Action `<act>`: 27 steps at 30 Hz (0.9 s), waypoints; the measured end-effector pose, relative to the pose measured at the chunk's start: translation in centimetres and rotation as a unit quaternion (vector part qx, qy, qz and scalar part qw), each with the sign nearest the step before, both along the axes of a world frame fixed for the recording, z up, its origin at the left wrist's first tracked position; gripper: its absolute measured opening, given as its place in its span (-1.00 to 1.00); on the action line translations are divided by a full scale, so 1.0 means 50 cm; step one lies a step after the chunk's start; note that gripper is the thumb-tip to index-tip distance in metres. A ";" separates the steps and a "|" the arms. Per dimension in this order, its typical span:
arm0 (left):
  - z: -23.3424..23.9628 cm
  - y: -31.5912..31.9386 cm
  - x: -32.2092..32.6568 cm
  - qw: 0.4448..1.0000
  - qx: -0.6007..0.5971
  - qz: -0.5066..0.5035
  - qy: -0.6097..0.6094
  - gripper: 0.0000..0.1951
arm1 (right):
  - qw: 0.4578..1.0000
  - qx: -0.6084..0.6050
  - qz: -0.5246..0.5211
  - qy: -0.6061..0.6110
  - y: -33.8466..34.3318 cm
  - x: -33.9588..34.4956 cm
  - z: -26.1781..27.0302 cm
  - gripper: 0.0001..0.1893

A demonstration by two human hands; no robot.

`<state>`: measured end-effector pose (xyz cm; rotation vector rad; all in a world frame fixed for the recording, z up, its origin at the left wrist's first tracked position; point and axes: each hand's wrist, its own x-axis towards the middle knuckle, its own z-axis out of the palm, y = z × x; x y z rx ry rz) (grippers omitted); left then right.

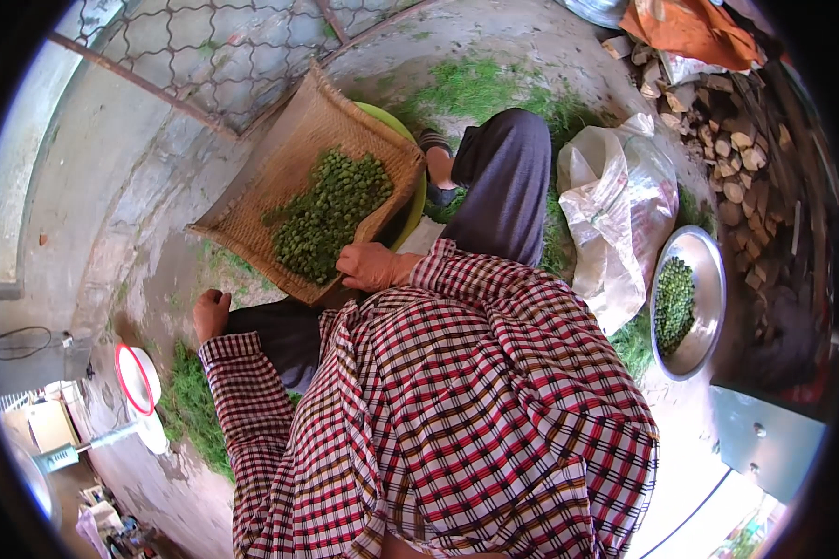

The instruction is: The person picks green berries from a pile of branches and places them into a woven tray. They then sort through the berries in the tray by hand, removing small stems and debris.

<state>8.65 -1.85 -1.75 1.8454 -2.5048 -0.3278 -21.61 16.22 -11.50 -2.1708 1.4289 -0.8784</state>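
Note:
A woven wicker winnowing basket (252, 189) lies tilted in front of me, partly over a yellow-green basin (414, 216). Small round green pods or berries (335, 209) are heaped toward its near side. My right hand (369, 267) is closed on the basket's near rim, at the right corner. Beside my left knee, past the basket's left edge, my left hand (212, 314) hangs with curled fingers; its palm and fingertips are hidden. More of the green pods (674, 306) lie in a steel basin (714, 307) at far right.
Feathery green stalks (472, 87) cover parts of the concrete floor, also at left (192, 398). A white plastic sack (619, 202) stands right of my right leg, with stacked firewood (741, 161) beyond. A metal lattice (224, 56) is at the top left, a red-rimmed white basin (138, 381) lower left.

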 end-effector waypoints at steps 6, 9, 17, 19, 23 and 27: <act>-0.017 -0.008 0.008 0.999 -0.020 -0.035 0.013 -0.70 | 0.999 -0.037 0.004 0.004 -0.006 -0.006 -0.011 -0.72; 0.004 0.016 0.034 1.000 -0.029 -0.003 0.008 -0.69 | 0.999 0.003 0.027 0.026 -0.017 0.014 -0.005 -0.73; 0.065 0.051 -0.037 0.999 -0.042 0.015 -0.015 -0.68 | 0.999 0.026 -0.013 -0.033 0.008 -0.054 0.017 -0.72; 0.082 0.078 -0.032 0.996 -0.082 0.025 -0.023 -0.69 | 0.992 0.118 -0.037 -0.008 0.000 -0.061 0.071 -0.69; 0.089 0.101 -0.029 0.995 -0.053 0.062 -0.047 -0.70 | 0.997 0.052 -0.049 -0.008 -0.022 -0.078 0.042 -0.65; 0.064 0.094 0.000 0.995 -0.011 0.073 -0.065 -0.70 | 0.985 0.144 -0.081 -0.046 -0.039 -0.074 0.063 -0.61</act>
